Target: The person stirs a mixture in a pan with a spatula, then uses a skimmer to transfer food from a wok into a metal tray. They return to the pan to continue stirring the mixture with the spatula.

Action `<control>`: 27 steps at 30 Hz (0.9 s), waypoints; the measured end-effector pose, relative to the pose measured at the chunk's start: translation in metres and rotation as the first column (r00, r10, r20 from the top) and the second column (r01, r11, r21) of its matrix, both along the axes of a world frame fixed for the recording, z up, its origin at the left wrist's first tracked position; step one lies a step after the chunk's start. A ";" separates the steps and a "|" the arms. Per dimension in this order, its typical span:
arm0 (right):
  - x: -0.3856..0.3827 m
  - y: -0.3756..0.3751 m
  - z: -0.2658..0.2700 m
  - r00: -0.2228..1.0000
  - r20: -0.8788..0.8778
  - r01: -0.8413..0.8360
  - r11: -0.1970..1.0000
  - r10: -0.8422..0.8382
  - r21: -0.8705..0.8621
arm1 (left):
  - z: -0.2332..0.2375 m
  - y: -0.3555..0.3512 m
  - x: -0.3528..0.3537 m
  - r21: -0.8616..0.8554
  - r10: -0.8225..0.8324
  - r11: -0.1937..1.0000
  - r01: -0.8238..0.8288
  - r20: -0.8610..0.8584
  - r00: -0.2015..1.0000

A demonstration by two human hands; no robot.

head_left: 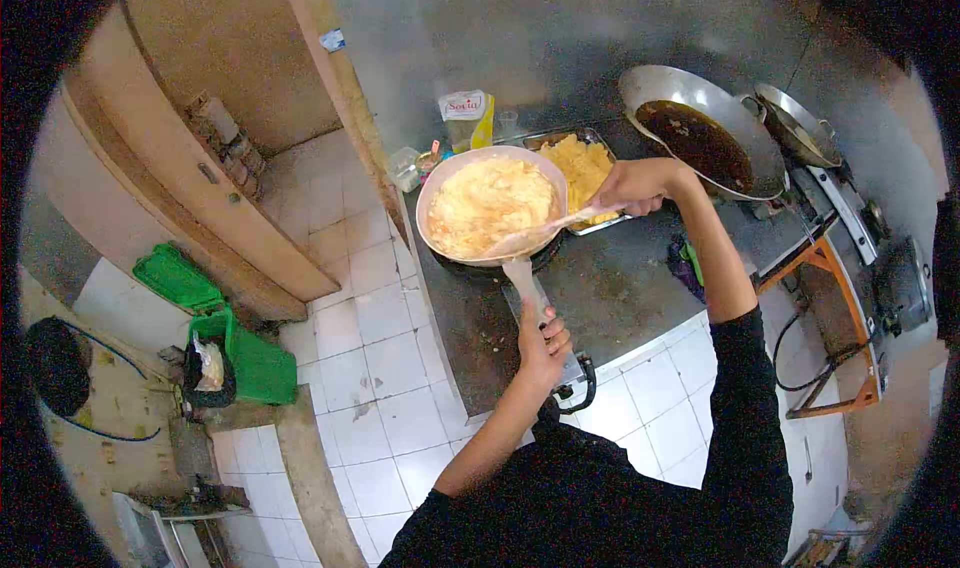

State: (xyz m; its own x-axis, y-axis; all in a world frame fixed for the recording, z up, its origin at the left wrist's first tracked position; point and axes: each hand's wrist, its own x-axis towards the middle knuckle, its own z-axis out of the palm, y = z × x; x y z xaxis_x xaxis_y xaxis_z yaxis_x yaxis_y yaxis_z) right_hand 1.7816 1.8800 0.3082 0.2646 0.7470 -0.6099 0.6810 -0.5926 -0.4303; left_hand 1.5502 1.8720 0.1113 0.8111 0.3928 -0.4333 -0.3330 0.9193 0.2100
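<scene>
My left hand (543,344) is closed around the handle of a light-coloured frying pan (425,230), which sits over the stove on the dark counter. A pale yellow, egg-like mixture (495,196) fills the pan. My right hand (640,186) grips a pale spatula (570,222) from the right. The spatula's blade rests in the mixture near the pan's front edge. Just behind my right hand lies a metal tray (607,226) holding yellow food (577,165), partly hidden by the pan and the hand.
A large wok (745,133) with dark oil stands right, beside a smaller pan (797,125). An oil pouch (467,120) and a small jar (404,170) stand behind the frying pan. A dark cloth (686,266) lies at the counter's front edge. A green bin (262,358) is on the left.
</scene>
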 end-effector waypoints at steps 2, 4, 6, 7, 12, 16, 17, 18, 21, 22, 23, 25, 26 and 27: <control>0.004 0.009 -0.020 0.989 -0.146 0.001 1.000 -0.003 -0.016 | 0.003 0.000 0.002 0.003 -0.005 1.000 0.005 -0.024 1.000; 0.007 0.022 -0.043 0.940 -0.342 -0.018 0.999 0.002 -0.045 | 0.003 0.000 0.003 0.004 -0.008 1.000 0.008 -0.048 0.999; -0.006 0.028 -0.055 0.934 -0.358 0.008 1.000 -0.010 -0.006 | 0.002 0.001 0.001 0.039 -0.050 0.998 0.052 -0.043 0.998; -0.013 0.031 -0.060 0.929 -0.370 0.034 0.999 -0.020 0.031 | 0.005 0.001 0.002 0.039 -0.046 0.998 0.047 -0.045 0.998; -0.040 0.053 -0.097 0.875 -0.480 0.159 0.969 -0.051 0.187 | 0.010 -0.002 0.003 0.057 -0.006 0.998 0.017 -0.193 0.981; -0.072 0.075 -0.107 0.878 -0.453 0.309 0.905 -0.154 0.291 | 0.007 -0.003 0.003 0.097 0.007 0.995 0.012 -0.193 0.981; -0.077 0.080 -0.113 0.881 -0.442 0.342 0.873 -0.170 0.346 | 0.008 -0.004 0.004 0.109 0.024 0.994 0.001 -0.232 0.973; -0.082 0.088 -0.127 0.857 -0.450 0.441 0.810 -0.252 0.386 | 0.009 -0.004 0.005 0.122 0.042 0.992 -0.009 -0.269 0.962; -0.064 0.119 -0.171 0.985 0.166 -0.142 0.766 0.047 0.627 | 0.011 -0.005 0.006 0.114 0.041 0.993 -0.002 -0.337 0.941; -0.065 0.124 -0.169 0.946 0.315 -0.269 0.732 0.077 0.626 | 0.008 -0.004 0.006 0.113 0.041 0.994 -0.003 -0.334 0.942; -0.067 0.128 -0.167 0.885 0.457 -0.385 0.691 0.089 0.611 | 0.005 -0.004 0.006 0.121 0.046 0.993 -0.011 -0.295 0.954; -0.063 0.130 -0.162 0.978 0.011 0.161 0.787 -0.209 0.596 | 0.003 -0.004 0.005 0.125 0.049 0.992 -0.018 -0.254 0.966; -0.060 0.129 -0.159 0.916 -0.189 0.399 0.744 -0.355 0.536 | 0.005 -0.004 0.005 0.132 0.057 0.991 -0.024 -0.254 0.965; -0.052 0.124 -0.155 0.917 -0.184 0.395 0.746 -0.354 0.536 | 0.006 -0.004 0.005 0.139 0.066 0.990 -0.031 -0.254 0.965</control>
